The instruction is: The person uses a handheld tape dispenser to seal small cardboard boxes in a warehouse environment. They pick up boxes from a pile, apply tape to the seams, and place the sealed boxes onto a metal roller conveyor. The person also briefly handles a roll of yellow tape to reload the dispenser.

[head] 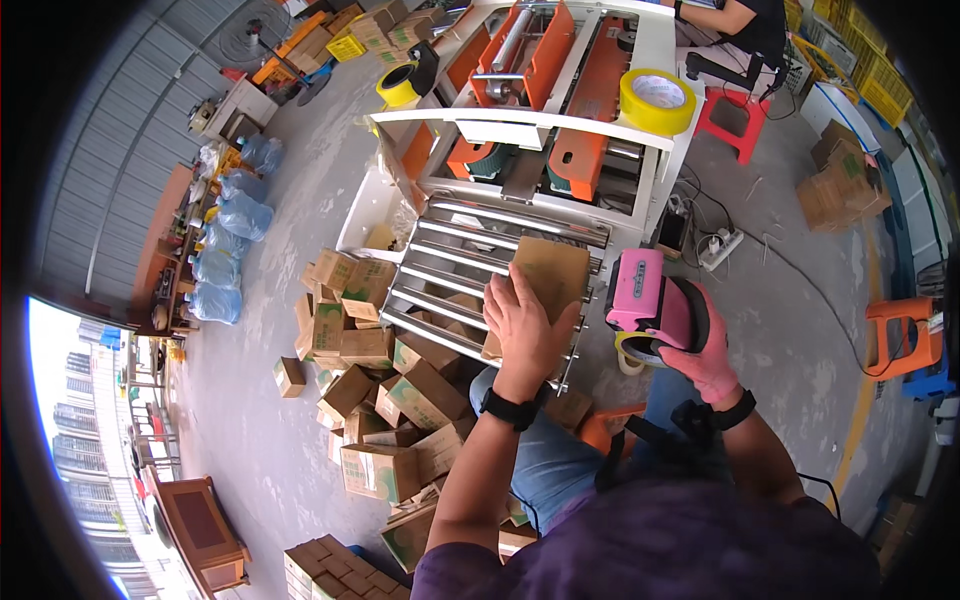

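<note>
My bare left hand (519, 324) lies with spread fingers on top of a cardboard box (553, 274), which rests on the right side of a metal roller conveyor (442, 281). To the right of the conveyor, my right hand (701, 349), in a pink glove, grips a pink handheld tape dispenser (645, 296). A roll of yellow tape shows at the dispenser's lower end. Beyond the rollers stands a white-framed carton sealing machine (517, 116) with orange parts. A large yellow tape roll (630, 105) lies on its near right corner.
Many small cardboard boxes (375, 469) are heaped on the floor left of and under the conveyor. More boxes are stacked (337, 570) at the bottom. A power strip (721, 249) with cables and a red stool (718, 120) are on the right. Another person's arm (712, 19) shows behind the machine.
</note>
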